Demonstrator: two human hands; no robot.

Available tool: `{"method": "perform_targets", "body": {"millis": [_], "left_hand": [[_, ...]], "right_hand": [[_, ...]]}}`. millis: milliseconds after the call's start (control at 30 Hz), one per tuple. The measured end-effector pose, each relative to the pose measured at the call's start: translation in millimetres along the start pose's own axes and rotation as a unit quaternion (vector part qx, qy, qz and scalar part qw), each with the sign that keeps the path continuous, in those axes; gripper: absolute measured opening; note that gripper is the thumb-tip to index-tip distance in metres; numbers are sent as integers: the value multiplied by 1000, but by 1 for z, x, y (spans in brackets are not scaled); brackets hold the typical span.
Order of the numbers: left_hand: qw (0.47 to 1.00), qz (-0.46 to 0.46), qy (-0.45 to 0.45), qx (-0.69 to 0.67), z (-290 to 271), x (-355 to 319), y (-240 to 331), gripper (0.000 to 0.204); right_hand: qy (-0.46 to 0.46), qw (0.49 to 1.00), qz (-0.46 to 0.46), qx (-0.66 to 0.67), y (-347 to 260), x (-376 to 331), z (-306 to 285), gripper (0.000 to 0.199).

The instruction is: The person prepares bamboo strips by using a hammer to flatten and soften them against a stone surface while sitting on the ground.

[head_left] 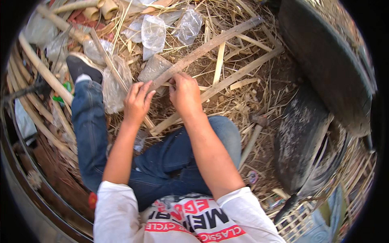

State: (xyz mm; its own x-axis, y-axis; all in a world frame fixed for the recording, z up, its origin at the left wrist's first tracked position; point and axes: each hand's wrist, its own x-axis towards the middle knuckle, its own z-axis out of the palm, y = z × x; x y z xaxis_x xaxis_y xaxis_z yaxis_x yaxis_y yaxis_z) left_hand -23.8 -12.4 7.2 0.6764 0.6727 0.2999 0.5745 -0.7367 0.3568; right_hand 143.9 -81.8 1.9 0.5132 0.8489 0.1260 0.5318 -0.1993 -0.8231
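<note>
A long, flat wooden slat (210, 44) slants from between my hands toward the far right. My left hand (137, 104) has its fingers and thumb closed around the slat's near end. Just right of it, my right hand (185, 94) is curled with fingertips pressed together close to the slat's edge. What those fingertips pinch is hidden. Under the slat lies a grey, stone-like block (155, 67). A second wooden slat (243, 72) crosses the ground beyond my right wrist, and a short pale strip (219, 58) lies between the two slats.
A hammer (258, 120) lies right of my bent knee. Dark tyre-like pieces (324, 60) stand at the right, above a pale lattice basket (298, 227). Clear plastic bags (153, 34) and straw-like shavings litter the ground. Bent poles (42, 67) lie at the left beside my shoe (84, 67).
</note>
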Motion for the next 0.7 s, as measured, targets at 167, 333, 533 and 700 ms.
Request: {"method": "perform_targets", "body": {"millis": [167,333,533,700], "left_hand": [[1000,-12,-20,-12,-5,3,-3,33],[999,-25,-21,-3,-5,-8,-3,35],[999,-31,-31,-4,-5,-6,2,35],[999,-23,-36,18,-2,-4,2,34]], "right_hand": [[-51,995,8,-91,-12,0,-17,20],[-90,993,10,-77,-17,-5,-55,24],[-91,988,-46,-113,-8,-24,-80,31],[-124,979,-65,-146,-7,-9,-58,31]]}}
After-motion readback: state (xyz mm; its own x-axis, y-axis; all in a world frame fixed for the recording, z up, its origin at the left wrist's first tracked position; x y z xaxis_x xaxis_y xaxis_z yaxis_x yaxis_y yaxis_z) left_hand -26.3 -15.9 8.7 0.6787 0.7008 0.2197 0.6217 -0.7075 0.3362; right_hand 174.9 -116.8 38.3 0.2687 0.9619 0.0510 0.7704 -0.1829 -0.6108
